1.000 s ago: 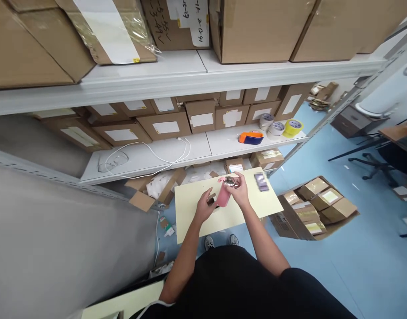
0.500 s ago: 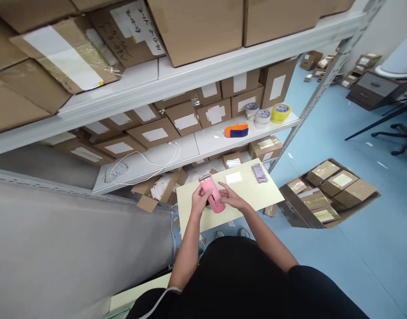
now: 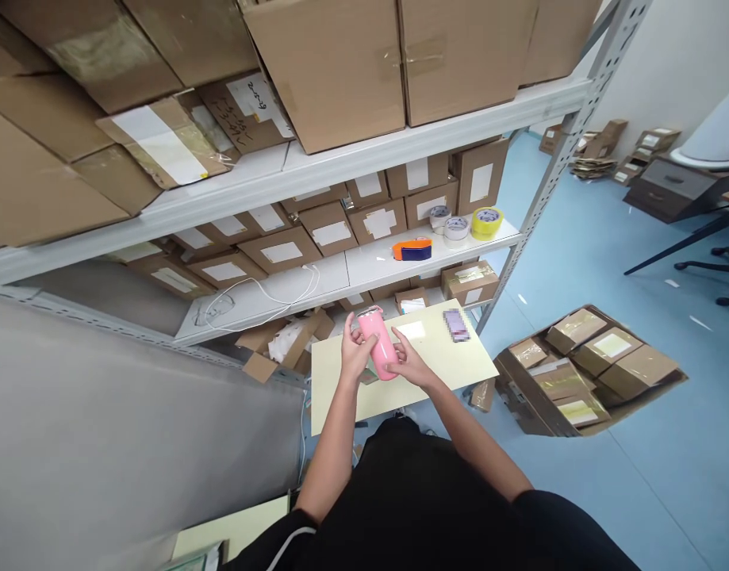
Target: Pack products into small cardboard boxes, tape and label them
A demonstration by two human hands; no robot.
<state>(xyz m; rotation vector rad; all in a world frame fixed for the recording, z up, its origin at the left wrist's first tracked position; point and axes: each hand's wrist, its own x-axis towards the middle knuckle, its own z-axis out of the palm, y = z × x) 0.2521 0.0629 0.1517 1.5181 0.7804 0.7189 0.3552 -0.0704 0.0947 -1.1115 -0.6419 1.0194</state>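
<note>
A pink tumbler (image 3: 378, 342) with a silvery rim and a small loop at its top is held tilted above the pale yellow tabletop (image 3: 334, 396). My left hand (image 3: 355, 349) is closed on its left side, with the thumb across the front. At the lower right side, my right hand (image 3: 410, 365) grips it near the base, thumb and fingers against the pink surface. Under the tumbler, partly hidden by it and my left hand, lies a small greenish item (image 3: 368, 375) whose kind I cannot make out.
A white paper (image 3: 412, 329) and a phone (image 3: 456, 325) lie on the tabletop. Behind stands a metal shelf (image 3: 364, 270) with cartons, tape rolls (image 3: 486, 222), an orange-and-blue tape dispenser (image 3: 412, 250) and a white cable (image 3: 269, 301). A large open carton (image 3: 536, 400) of boxes stands on the floor at right.
The tumbler has been turned, so the dark mark on its side is out of sight and a plain side shows. My right hand has closed on its lower part. The camera view has shifted.
</note>
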